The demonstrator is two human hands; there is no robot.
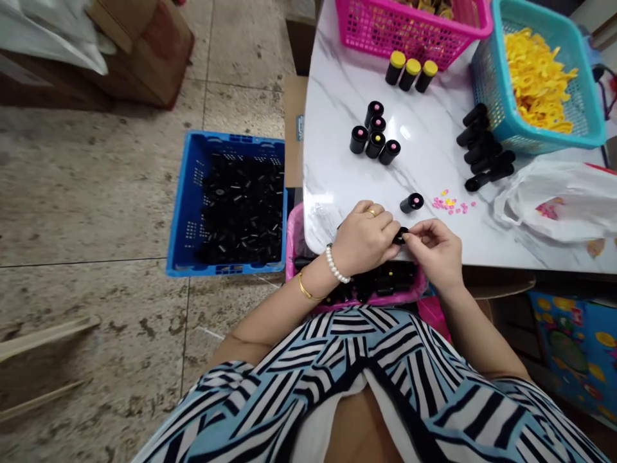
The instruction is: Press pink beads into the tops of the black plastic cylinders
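Observation:
My left hand (362, 239) is wrapped round a black cylinder (400, 235) at the front edge of the table. Only the cylinder's end shows past the fingers. My right hand (438, 254) is closed in a pinch, thumb and fingertip touching that end; whatever small piece they hold is hidden. Just beyond, a black cylinder with a pink centre (412, 203) stands upright. Small pink and yellow beads (450, 203) lie scattered to its right. Farther back stands a group of black cylinders (375, 145), most with pink centres and one with yellow.
Three yellow-capped cylinders (409, 72) stand by a pink basket (409, 38). A turquoise basket (527, 132) holds yellow pieces. Several black cylinders (484, 151) lie near a plastic bag (573, 199). Below are a pink bin (292, 247) and a blue crate (178, 206) of black parts.

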